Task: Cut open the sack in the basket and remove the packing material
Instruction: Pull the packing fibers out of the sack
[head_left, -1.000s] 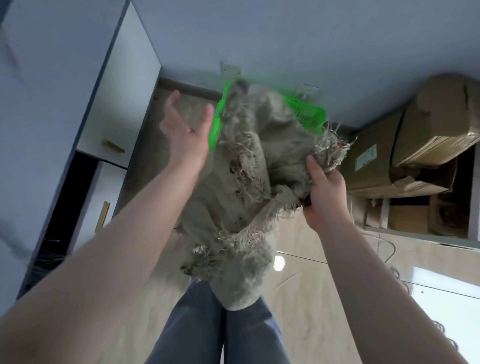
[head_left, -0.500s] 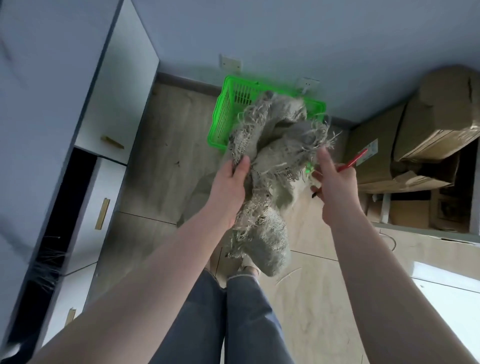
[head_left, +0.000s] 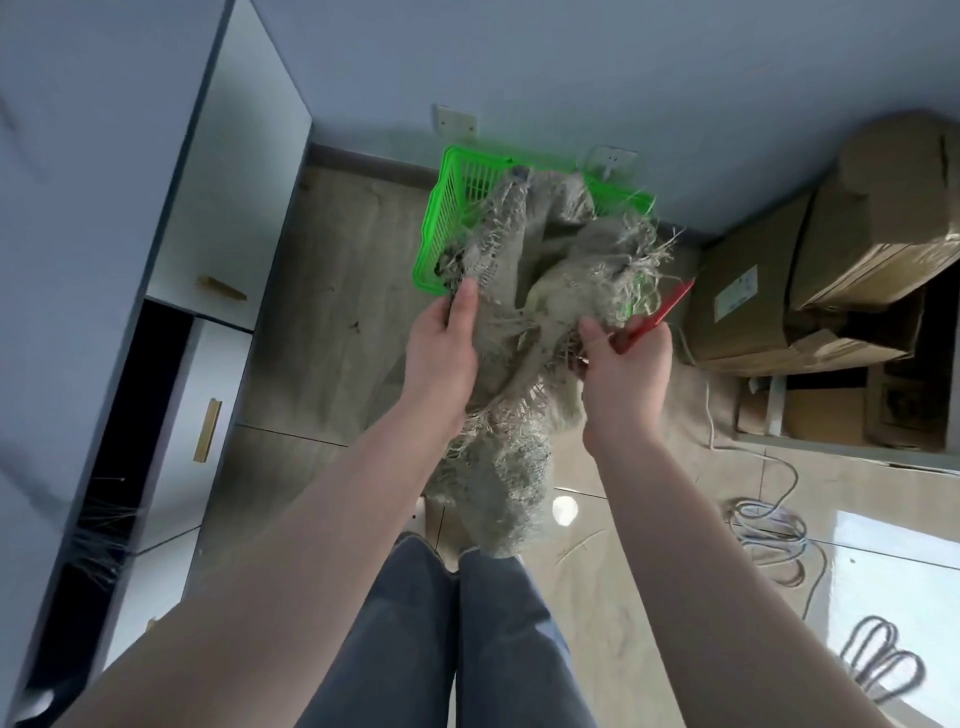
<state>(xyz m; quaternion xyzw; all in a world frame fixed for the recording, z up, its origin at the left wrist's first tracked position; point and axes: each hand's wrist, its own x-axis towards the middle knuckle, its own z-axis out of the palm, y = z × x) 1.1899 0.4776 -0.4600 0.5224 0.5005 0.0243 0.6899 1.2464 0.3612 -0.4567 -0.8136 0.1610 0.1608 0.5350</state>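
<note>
A frayed grey-beige burlap sack (head_left: 524, 332) hangs between my hands, its upper part draped over the near rim of the bright green plastic basket (head_left: 441, 223) on the floor by the wall. My left hand (head_left: 441, 348) grips the sack's left edge, thumb on top. My right hand (head_left: 623, 364) pinches the sack's frayed right side and also holds a red-handled cutter (head_left: 660, 314) that sticks out to the upper right. The sack's lower end dangles above my legs. Whatever is inside the basket is hidden by the sack.
White cabinets with gold handles (head_left: 208, 431) line the left. Stacked cardboard boxes (head_left: 831, 275) stand at the right. Loose cables (head_left: 769, 525) lie on the glossy floor at the right. Two wall sockets (head_left: 454, 120) sit above the basket.
The sack came down from high in front of the camera onto the basket's rim. My left hand went from open beside it to gripping its left edge; my right hand regripped the frayed side.
</note>
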